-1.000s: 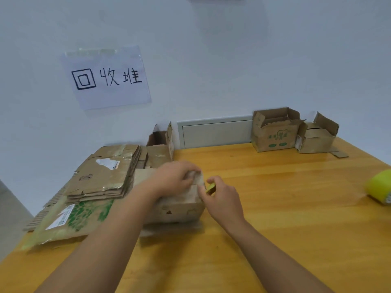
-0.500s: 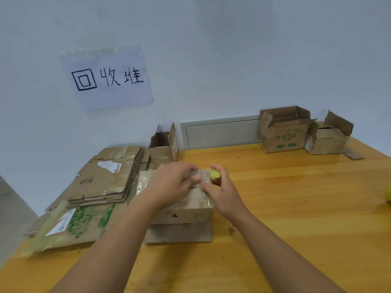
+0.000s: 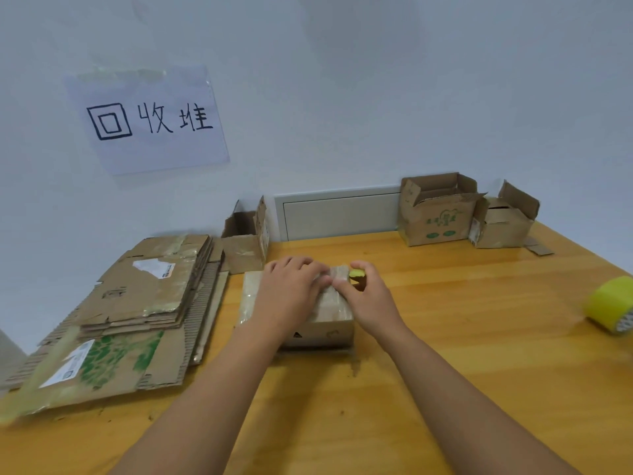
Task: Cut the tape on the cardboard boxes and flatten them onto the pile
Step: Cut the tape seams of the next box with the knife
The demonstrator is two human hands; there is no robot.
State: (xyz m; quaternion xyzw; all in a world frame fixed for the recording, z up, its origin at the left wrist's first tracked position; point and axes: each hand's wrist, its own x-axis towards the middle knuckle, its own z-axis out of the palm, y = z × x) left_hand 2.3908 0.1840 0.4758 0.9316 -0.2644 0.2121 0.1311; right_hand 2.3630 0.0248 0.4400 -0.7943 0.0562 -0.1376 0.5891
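cutting toward your left hand (image 3: 291, 296) pressed flat on box (image 3: 318, 323) | right hand (image 3: 368, 296) fingers pinching yellow cutter (image 3: 356, 274) | slip nicks you

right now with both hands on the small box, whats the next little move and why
Probably draw the yellow cutter toward the body along the box top. The right hand pinches it at the far edge of the taped box, while the left hand presses the top flat and the box is still closed, so the tape likely isn't cut yet.

Brown box (image 3: 320, 332); yellow tape roll (image 3: 611, 303); green-printed flattened cardboard (image 3: 113, 359); orange wood table (image 3: 445, 337).
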